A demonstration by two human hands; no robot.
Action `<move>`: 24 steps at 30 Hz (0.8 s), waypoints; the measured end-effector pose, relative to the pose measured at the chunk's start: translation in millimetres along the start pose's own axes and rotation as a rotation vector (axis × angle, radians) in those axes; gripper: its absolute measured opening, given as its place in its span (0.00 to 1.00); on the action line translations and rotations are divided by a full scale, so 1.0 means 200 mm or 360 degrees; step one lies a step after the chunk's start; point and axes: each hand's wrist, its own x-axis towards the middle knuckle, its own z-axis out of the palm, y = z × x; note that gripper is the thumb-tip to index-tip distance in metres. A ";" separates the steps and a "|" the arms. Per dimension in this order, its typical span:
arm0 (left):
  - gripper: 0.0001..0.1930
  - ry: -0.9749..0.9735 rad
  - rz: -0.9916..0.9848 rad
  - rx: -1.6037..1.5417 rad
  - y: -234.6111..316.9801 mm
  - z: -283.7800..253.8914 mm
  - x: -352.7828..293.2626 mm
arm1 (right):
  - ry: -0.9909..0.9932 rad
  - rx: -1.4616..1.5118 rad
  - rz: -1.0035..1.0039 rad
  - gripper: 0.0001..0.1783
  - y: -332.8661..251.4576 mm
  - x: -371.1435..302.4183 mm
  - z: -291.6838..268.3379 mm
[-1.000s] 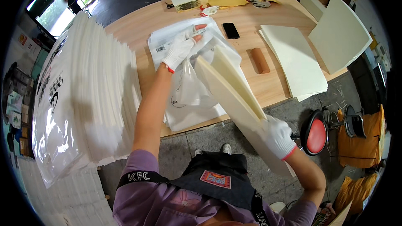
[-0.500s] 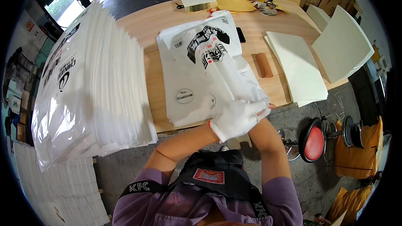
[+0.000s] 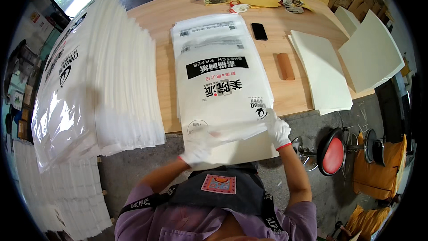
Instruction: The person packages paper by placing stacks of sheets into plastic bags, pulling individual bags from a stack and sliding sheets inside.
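A clear plastic bag (image 3: 218, 102) with black and red print lies flat on a pile of similar bags (image 3: 205, 29) in front of me. Cream paper sheets (image 3: 238, 149) stick out of its near end, over the table's front edge. My right hand (image 3: 278, 130), in a white knit glove with a red cuff, grips the bag's near right edge, fingers curled at the film. Beside the near left corner is my left hand (image 3: 198, 145), gloved alike. Motion smears its fingers, so its hold on the bag or paper cannot be made out.
A tall stack of filled plastic packs (image 3: 120, 80) stands left. To the right are a brown block (image 3: 286, 66), a black phone (image 3: 258, 31), a paper stack (image 3: 321, 71) and upright curved sheets (image 3: 372, 51). A red-seated stool (image 3: 332, 151) stands beyond the table's near right edge.
My hands were together at the bag's crumpled near right corner. They have parted to either side; the bag now lies flat, with paper showing at its near end.
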 end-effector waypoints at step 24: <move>0.11 -0.0176 -0.0739 -0.0580 0.03 -0.24 -0.66 | -0.0121 -0.0187 -0.0244 0.27 0.06 -0.66 0.03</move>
